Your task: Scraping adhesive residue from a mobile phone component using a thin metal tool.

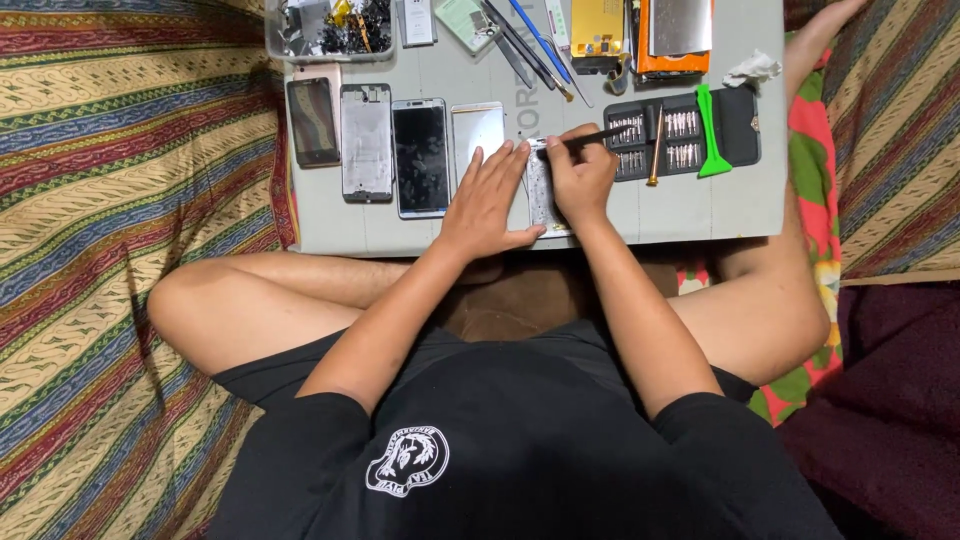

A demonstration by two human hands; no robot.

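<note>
1. A row of phone parts lies on the grey bench (700, 205): a dark phone (313, 121), a bare frame (367, 143), a black-screened phone (421, 157), a white panel (477, 125).
2. The left hand (487, 200) lies flat, fingers spread, pressing the opened phone (541, 195).
3. The right hand (580, 175) has its grip clamped on a thin black tool (600, 136) over that phone.
4. A bit case (680, 140) and a green pry tool (710, 130) lie just beyond.
</note>
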